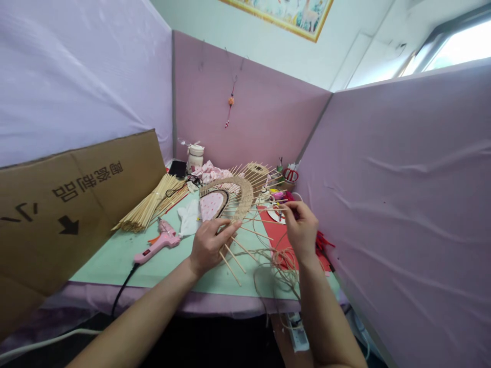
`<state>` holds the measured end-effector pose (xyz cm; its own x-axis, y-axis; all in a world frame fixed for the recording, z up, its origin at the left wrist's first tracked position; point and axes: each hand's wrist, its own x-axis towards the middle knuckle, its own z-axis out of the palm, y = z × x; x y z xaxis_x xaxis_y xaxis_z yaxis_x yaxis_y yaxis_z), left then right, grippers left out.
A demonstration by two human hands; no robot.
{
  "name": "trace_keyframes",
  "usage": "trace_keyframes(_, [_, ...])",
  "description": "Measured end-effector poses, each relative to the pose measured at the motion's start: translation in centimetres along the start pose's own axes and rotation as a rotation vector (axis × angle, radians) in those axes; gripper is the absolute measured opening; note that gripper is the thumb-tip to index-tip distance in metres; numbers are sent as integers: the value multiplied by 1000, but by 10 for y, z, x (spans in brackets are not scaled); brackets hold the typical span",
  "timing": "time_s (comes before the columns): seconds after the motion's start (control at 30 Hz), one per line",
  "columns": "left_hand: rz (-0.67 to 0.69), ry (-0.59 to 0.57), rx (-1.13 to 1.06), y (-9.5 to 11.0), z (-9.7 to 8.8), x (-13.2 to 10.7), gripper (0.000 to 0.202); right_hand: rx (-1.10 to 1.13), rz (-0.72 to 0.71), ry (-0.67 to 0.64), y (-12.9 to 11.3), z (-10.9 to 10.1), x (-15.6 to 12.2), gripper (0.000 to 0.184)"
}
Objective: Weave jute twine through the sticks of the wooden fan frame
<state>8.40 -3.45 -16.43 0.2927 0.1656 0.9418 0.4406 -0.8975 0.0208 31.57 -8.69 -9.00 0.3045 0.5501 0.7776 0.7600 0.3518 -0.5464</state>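
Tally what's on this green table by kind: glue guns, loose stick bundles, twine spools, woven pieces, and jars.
Pink glue gun: 1
Bundle of sticks: 1
Twine spool: 1
Woven piece, held by the left hand: 1
White jar: 1
Total: 5

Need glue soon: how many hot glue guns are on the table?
1. The pink hot glue gun lies on the green mat, left of the left hand. Another could be hidden in the clutter at the back.
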Motion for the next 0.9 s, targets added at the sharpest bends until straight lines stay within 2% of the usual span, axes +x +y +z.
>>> trace_keyframes(0.13, [-11, -7, -9, 1, 0, -1, 32, 111, 175, -73, 21, 59, -10, 25])
trace_keyframes(0.23, [-14, -20, -15, 2, 0, -2, 34, 187, 191, -124, 23, 98, -11, 21])
trace_keyframes(0.3, [-21, -20, -17, 2, -1, -1, 35, 207, 189, -117, 19, 111, -9, 19])
trace_keyframes(0.43, [-43, -22, -46, 2, -3, -4, 41, 218, 195, -58, 13, 111, -7, 19])
trace_keyframes(0.53, [-66, -93, -77, 6, -2, -11, 46, 284, 251, -50, 14, 104, -9, 21])
trace_keyframes(0.63, [-55, -234, -112, 12, -3, -22, 50, 298, 270, 0, 17, 100, -15, 25])
trace_keyframes(0.73, [-51, -463, -170, 17, -11, -31, 63, 288, 272, 51, 18, 99, -22, 27])
trace_keyframes(0.8, [-95, -599, -219, 18, -20, -33, 71, 307, 278, 55, 18, 99, -27, 28])
trace_keyframes(0.9, [-218, -654, -306, 17, -30, -26, 67, 328, 266, 36, 15, 100, -32, 27])
